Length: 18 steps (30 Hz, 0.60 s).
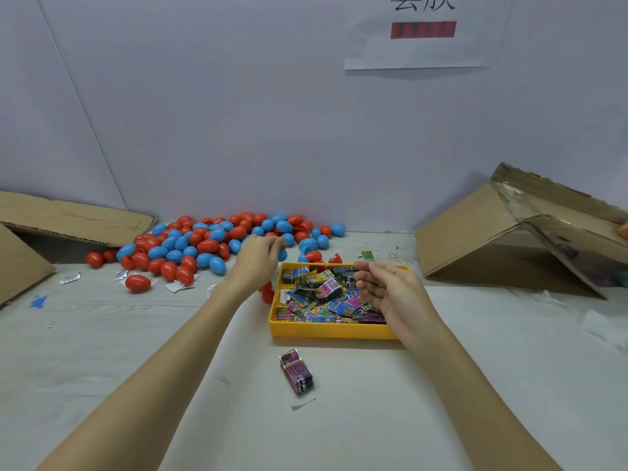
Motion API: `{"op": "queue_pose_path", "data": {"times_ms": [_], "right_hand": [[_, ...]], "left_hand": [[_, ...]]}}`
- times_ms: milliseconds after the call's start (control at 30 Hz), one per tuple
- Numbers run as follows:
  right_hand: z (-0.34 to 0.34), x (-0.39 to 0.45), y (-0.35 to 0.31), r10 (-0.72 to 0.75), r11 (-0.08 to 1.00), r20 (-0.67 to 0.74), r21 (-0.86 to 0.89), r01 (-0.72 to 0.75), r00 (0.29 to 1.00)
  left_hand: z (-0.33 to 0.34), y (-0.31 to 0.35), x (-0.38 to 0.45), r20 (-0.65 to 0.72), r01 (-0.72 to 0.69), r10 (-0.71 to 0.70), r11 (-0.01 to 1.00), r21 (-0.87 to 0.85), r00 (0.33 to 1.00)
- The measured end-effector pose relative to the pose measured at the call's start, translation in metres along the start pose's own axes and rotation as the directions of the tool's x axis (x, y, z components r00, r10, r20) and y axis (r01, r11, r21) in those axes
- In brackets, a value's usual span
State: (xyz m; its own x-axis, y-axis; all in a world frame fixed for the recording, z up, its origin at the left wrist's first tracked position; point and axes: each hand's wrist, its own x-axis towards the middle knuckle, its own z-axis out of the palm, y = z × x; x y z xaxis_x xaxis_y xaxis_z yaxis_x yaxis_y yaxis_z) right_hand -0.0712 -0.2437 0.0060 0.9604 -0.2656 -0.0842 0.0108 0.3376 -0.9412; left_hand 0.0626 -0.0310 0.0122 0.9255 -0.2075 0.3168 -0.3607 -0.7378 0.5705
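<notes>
A white tabletop (pixel 136 351) meets a pale wall (pixel 238 113). At 11 o'clock lies a heap of red and blue plastic eggs (pixel 190 243), their long axes pointing every way. The left hand (pixel 260 258) reaches to the heap's 3 o'clock edge with its fingertips (pixel 277 242) bunched together; whether they pinch an egg cannot be told. The right hand (pixel 387 290) hovers with its fingers spread and relaxed, palm turned to 9 o'clock, over a yellow rectangular plastic tray (pixel 326 331) whose long axis runs 9 to 3 o'clock. The tray holds small printed paper packets (pixel 326 290). At 6 o'clock of the tray a small purple printed carton (pixel 296 375) lies with its long axis running 11 to 5 o'clock. A tipped brown cardboard box (pixel 475 239) stands at 2 o'clock.
</notes>
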Motion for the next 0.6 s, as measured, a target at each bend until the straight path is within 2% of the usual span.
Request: {"op": "queue_pose_path", "data": {"times_ms": [67, 100, 200, 267, 367, 467, 600], "right_hand": [[-0.001, 0.001, 0.001, -0.006, 1.000, 0.006, -0.012, 0.006, 1.000], [-0.001, 0.000, 0.001, -0.014, 0.999, 0.008, -0.031, 0.014, 1.000], [0.003, -0.002, 0.004, -0.076, 0.983, 0.010, -0.169, 0.077, 0.997], [0.008, -0.005, 0.007, -0.170, 0.935, 0.027, -0.312, 0.170, 0.985], [0.014, -0.013, 0.012, -0.356, 0.793, 0.167, -0.466, 0.392, 0.919], [0.019, -0.020, 0.019, -0.459, 0.634, 0.287, -0.557, 0.536, 0.841], [0.023, -0.022, 0.022, -0.516, 0.602, 0.259, -0.569, 0.560, 0.817]], "left_hand": [[-0.005, 0.009, -0.013, -0.100, 0.024, -0.042, 0.985, -0.172, 0.994], [-0.006, 0.015, -0.023, -0.104, 0.036, -0.066, 0.961, -0.274, 0.992], [-0.002, 0.034, -0.063, -0.011, 0.033, -0.046, 0.835, -0.549, 0.999], [0.003, 0.043, -0.088, 0.002, 0.011, -0.013, 0.758, -0.653, 1.000], [0.003, 0.054, -0.106, -0.013, -0.031, 0.032, 0.674, -0.738, 0.999], [0.000, 0.059, -0.111, -0.019, -0.100, 0.124, 0.691, -0.716, 0.992], [0.001, 0.058, -0.112, -0.007, -0.088, 0.123, 0.668, -0.739, 0.992]]}}
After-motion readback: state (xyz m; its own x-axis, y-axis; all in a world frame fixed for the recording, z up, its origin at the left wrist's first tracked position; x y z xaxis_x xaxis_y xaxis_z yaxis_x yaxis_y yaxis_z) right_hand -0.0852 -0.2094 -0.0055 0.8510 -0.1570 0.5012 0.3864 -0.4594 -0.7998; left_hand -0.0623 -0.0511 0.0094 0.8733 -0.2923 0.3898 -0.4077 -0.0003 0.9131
